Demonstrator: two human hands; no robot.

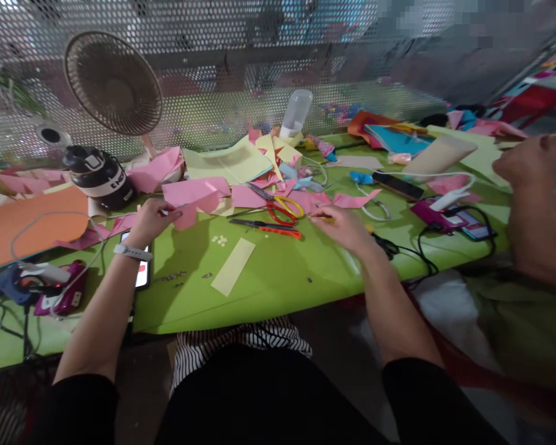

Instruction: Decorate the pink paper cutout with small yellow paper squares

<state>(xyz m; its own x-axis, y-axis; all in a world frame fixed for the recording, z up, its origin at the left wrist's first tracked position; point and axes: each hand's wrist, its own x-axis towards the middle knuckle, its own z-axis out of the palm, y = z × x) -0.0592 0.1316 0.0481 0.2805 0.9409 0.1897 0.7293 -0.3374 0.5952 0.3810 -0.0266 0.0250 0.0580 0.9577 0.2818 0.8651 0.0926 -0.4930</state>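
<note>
My left hand [152,221], a grey watch band at its wrist, is closed at the edge of a piece of pink paper [195,196]. Across the table, my right hand [339,227] is pinched; a bit of yellow shows at its fingers, too small to name. Between the hands lie scissors with red and yellow handles [285,210] and a second pair with orange handles [278,230]. Nearer me are a pale yellow paper strip [234,267], tiny paper squares [219,240] and small dark bits [173,276]. A lit phone [143,272] lies under my left wrist.
A fan [113,83] and black bottle [102,178] stand back left. Orange paper [32,225] lies at left. Purple power banks [438,216] with cables sit at both sides. Another person's hand [530,162] is at far right. A perforated metal wall [222,93] closes the back.
</note>
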